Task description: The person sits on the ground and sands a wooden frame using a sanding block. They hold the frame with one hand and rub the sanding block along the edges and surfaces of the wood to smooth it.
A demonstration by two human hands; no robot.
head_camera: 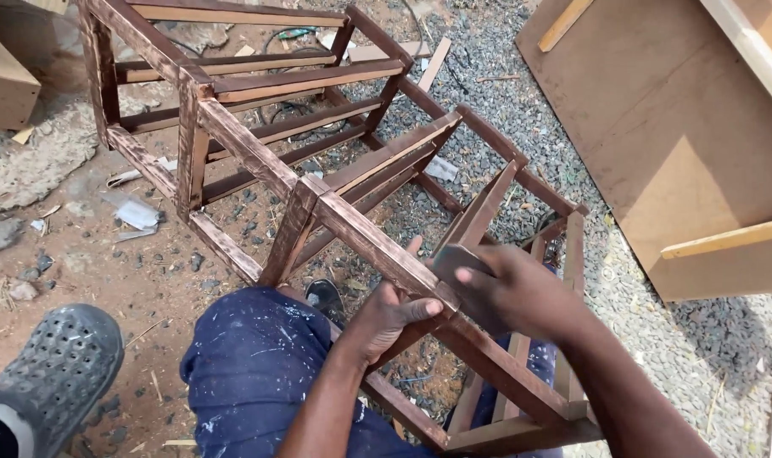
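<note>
Ground (106, 280): reddish earth on the left gave way to grey gravel on the right, with paper scraps and small stones scattered near the frame.
Board panels (657, 119): large sheets of light brown board with pale wooden battens lay at the upper right, well apart from the hands.
Wooden frame (250, 148): a long open rack of dark brown stained slats lay tilted across the middle of the view, its far end at the upper left and its near end resting against the person's lap.
Trousers (250, 365): dark blue, flecked with pale paint, beneath the near end of the frame.
Shoe (51, 369): a grey perforated clog at the lower left, on the earth.
Right hand (522, 293): its fingers were curled over a sanding pad, pressing it to the top rail at the near end of the frame.
Left hand (386, 318): closed about the same rail from below, thumb lying along the wood, just beside the right hand.
Sanding pad (458, 259): a small dark grey piece, partly hidden under the right fingers, touching the rail; its exact material could not be told.
</note>
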